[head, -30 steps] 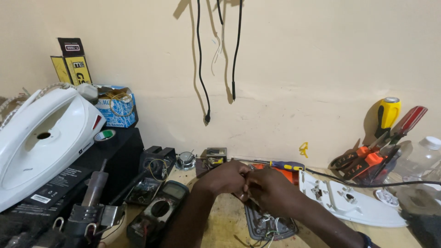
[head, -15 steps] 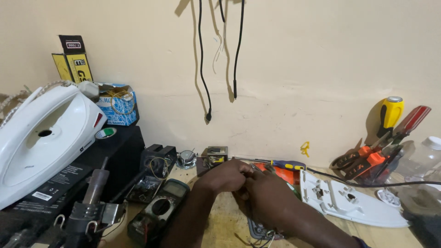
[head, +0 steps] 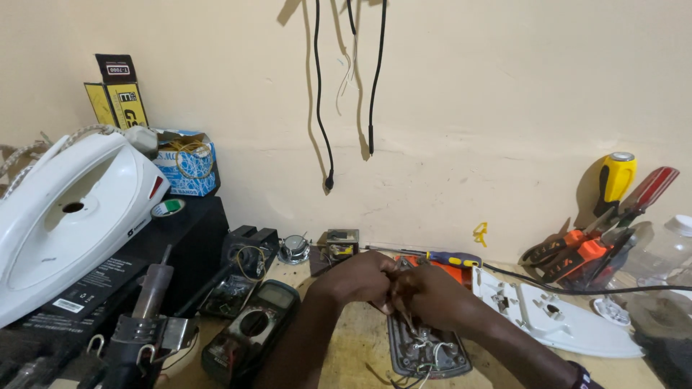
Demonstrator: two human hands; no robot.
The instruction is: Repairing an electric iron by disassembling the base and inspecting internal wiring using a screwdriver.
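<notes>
My left hand [head: 355, 277] and my right hand [head: 435, 294] are pressed together fingertip to fingertip above the wooden bench. Both pinch a thin wire [head: 406, 321] that runs down from the fingers. Right below them lies a grey iron soleplate [head: 424, 354] with white wire ends sticking up from it. What exactly sits between the fingertips is hidden by the fingers themselves.
A dark multimeter [head: 251, 330] lies left of my forearm, with a soldering gun [head: 148, 317] and a white iron body [head: 68, 216] on black boxes further left. A white iron cover [head: 555, 317], a yellow-handled screwdriver [head: 440, 256] and a cluster of pliers and screwdrivers [head: 598, 238] are at the right. Black cables [head: 321, 108] hang down the wall.
Both hands stay clasped over the soleplate with only small finger movement. The view has shifted slightly.
</notes>
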